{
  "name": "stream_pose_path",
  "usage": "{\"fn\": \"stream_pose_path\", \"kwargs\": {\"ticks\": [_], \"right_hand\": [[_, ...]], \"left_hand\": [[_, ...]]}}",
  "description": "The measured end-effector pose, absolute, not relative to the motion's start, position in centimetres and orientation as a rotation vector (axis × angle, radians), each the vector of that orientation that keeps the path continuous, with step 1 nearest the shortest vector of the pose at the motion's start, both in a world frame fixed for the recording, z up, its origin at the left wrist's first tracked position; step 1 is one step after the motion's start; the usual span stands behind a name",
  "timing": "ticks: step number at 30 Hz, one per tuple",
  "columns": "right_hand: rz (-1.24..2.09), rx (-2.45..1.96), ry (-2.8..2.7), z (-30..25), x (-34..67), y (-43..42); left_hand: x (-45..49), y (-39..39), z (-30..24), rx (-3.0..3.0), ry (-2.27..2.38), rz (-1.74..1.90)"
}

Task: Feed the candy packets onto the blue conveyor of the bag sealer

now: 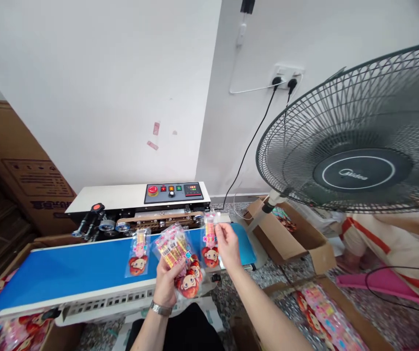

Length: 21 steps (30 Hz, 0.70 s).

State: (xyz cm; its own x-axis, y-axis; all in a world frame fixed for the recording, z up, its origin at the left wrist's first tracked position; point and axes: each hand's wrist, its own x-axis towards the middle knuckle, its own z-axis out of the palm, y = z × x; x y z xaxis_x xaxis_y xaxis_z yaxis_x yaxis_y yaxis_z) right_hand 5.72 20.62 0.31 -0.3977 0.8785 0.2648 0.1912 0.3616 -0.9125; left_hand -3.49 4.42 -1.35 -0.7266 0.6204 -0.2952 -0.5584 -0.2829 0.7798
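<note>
My left hand grips a fanned stack of clear plastic packets, each with yellow-pink contents and a red-haired cartoon head at the bottom. Between the thumb and fingers of my right hand is the edge of a single packet, held upright near the right end of the blue conveyor belt. Its top edge meets the sealing slot of the band sealing machine. Another packet lies on the belt left of my left hand, its top at the machine's sealing side.
A large fan stands at the right. Open cardboard boxes hold packets on the floor at right, with more packets below the belt's left end. Another person's clothed leg shows far right. Cables run down from the wall socket.
</note>
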Motion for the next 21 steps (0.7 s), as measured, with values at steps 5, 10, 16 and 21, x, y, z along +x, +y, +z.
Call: {"fn": "stream_pose_path", "kwargs": {"ticks": [5, 10, 16, 21], "right_hand": [[0.743, -1.171, -2.018, -2.2, 6.7, 24.9], [0.681, -1.211, -2.192, -2.6, 4.3, 25.4], [1.15, -0.769, -2.132, 0.4, 3.6, 20.8], [1.287, -0.641, -2.181, 2.1, 4.6, 16.9]], "left_hand": [[-3.5, 4.3, -1.3, 0.104, 1.24, 2.009], [-3.5, 4.3, -1.4, 0.168, 1.252, 1.971], [-3.6, 4.3, -1.3, 0.152, 1.203, 1.983], [-3.3, 4.5, -1.3, 0.171, 1.16, 1.999]]}}
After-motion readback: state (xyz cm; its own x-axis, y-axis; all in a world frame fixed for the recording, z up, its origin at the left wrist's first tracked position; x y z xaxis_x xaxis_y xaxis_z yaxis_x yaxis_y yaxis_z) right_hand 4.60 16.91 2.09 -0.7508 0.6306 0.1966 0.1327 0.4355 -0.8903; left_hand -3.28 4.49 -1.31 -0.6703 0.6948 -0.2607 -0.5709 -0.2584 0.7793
